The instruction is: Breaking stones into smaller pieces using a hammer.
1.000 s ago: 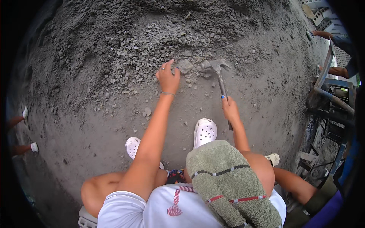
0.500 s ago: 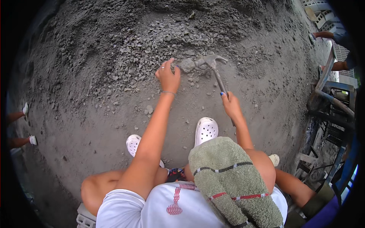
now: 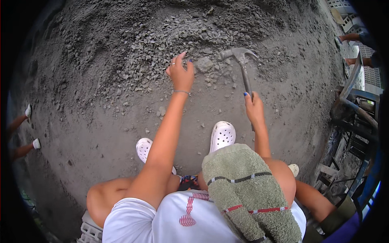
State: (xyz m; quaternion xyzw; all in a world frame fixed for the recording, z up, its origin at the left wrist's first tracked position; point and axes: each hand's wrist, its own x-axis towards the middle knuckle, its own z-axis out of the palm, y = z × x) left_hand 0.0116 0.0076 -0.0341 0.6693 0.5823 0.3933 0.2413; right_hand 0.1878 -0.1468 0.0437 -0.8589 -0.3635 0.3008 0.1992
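Observation:
My right hand (image 3: pixel 254 109) is wrapped round the handle of a claw hammer (image 3: pixel 244 67). The hammer's grey metal head is off to the right of a grey lump of rock (image 3: pixel 204 64) on the ground, apart from it. My left hand (image 3: pixel 181 73) is beside that rock on its left, fingers curved and apart, with nothing visible in them. It wears a ring, and a thin band circles the wrist. Small broken stones (image 3: pixel 150 50) lie heaped just beyond and left of this hand.
A dark gravel bank (image 3: pixel 93 32) rises at the far side. My white clogs (image 3: pixel 223 135) rest on the dusty ground, and a green towel (image 3: pixel 239 178) lies over my right thigh. Other people's feet (image 3: pixel 37 143) show at left. Metal frames (image 3: pixel 360 105) and a person stand at right.
The hammer and my right hand have moved right, so the hammer head has come away from the rock. My left hand stays close to the rock, nearly still.

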